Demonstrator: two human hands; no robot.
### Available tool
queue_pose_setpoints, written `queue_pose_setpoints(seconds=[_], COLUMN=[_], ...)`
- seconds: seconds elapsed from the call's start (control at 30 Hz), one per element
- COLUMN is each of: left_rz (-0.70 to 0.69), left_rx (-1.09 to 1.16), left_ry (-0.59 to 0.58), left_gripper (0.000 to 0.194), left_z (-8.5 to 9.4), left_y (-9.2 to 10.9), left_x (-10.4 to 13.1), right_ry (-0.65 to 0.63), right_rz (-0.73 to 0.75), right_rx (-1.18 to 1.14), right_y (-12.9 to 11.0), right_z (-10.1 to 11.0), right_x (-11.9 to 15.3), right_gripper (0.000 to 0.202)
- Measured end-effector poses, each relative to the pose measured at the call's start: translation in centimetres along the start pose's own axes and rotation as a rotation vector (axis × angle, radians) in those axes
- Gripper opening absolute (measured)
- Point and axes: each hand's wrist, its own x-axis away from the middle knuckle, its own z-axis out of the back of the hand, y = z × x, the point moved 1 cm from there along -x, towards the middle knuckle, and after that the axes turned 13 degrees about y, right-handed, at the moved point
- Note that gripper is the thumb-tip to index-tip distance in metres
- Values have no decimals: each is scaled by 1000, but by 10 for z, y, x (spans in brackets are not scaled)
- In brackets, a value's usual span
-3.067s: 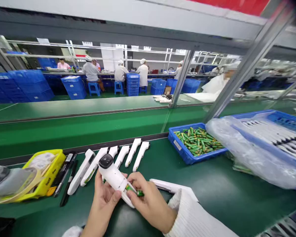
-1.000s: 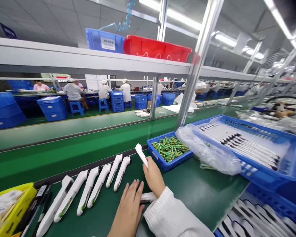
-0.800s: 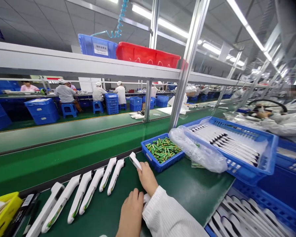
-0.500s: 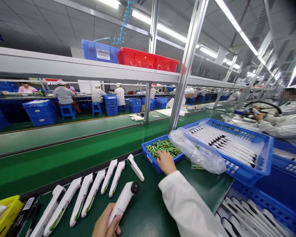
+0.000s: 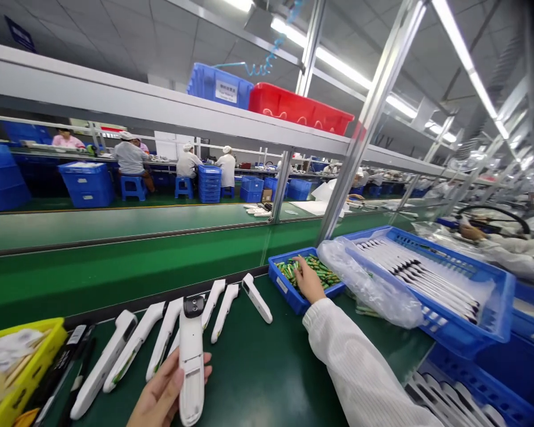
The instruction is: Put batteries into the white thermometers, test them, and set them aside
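Observation:
My left hand (image 5: 164, 385) is closed around a white handheld thermometer (image 5: 191, 362) with a black sensor head. It is held upright above the bench, its open battery compartment facing me. My right hand (image 5: 310, 281) reaches into a small blue bin (image 5: 296, 299) of green batteries (image 5: 324, 273). Its fingers are bent down among the batteries, and their tips are partly hidden, so what they grip cannot be made out. Several more white thermometers (image 5: 133, 347) lie in a slanted row left of and behind the held one. Another thermometer (image 5: 257, 298) lies nearer the bin.
A clear plastic bag (image 5: 374, 284) hangs over the edge of a large blue crate (image 5: 501, 296) holding rows of white parts. At left are a yellow tray (image 5: 48, 344) and black pens (image 5: 73, 350). A metal post (image 5: 365, 130) rises behind the bin. A co-worker's sleeve (image 5: 516, 255) is at right.
My left hand has moved left and turned the thermometer upright, bringing its open battery compartment into view. My right hand stays in the battery bin. The camera view has shifted and tilted.

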Motion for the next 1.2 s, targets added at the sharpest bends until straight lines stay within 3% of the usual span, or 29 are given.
queue_pose_setpoints(seconds=[0.1,0.2,0.3,0.4,0.47,0.53,0.63,0.73,0.83,0.97,1.07,1.2], left_rz=[-150,-284,-352,-374,-369,-360,-356,-358,-369,-348,-340,-401], left_rx=[35,101,131,137,131,132,126,105,121,126,111,98], left_ry=[-94,-164,-172,-143,-127,-120,-112,-103,-98,-33,23,80], left_gripper=[92,113,119,117,113,109,105,102,100,93,91,88], left_z=[1,2,4,5,6,7,7,4,1,-1,-2,0], left_y=[-2,-4,-4,0,2,2,-3,-12,-18,-13,-1,10], left_x=[-1,-10,-19,-20,-19,-17,-16,-15,-12,-7,-1,2], right_ry=[98,57,-121,-394,-528,-579,-573,-555,-494,-401,-468,-535], right_rz=[41,106,116,159,186,235,338,310,331,444,482,688], right_rx=[-182,-399,-841,-1012,-1020,-1009,-935,-878,-877,-975,-996,-816], right_y=[-27,-72,-115,-141,-146,-146,-144,-144,-145,-144,-143,-144], right_z=[4,-3,-12,-18,-19,-18,-18,-19,-21,-25,-26,-24], right_x=[13,46,92,129,143,149,152,158,166,168,164,163], right_gripper=[36,34,28,26,25,26,24,7,3,9,18,34])
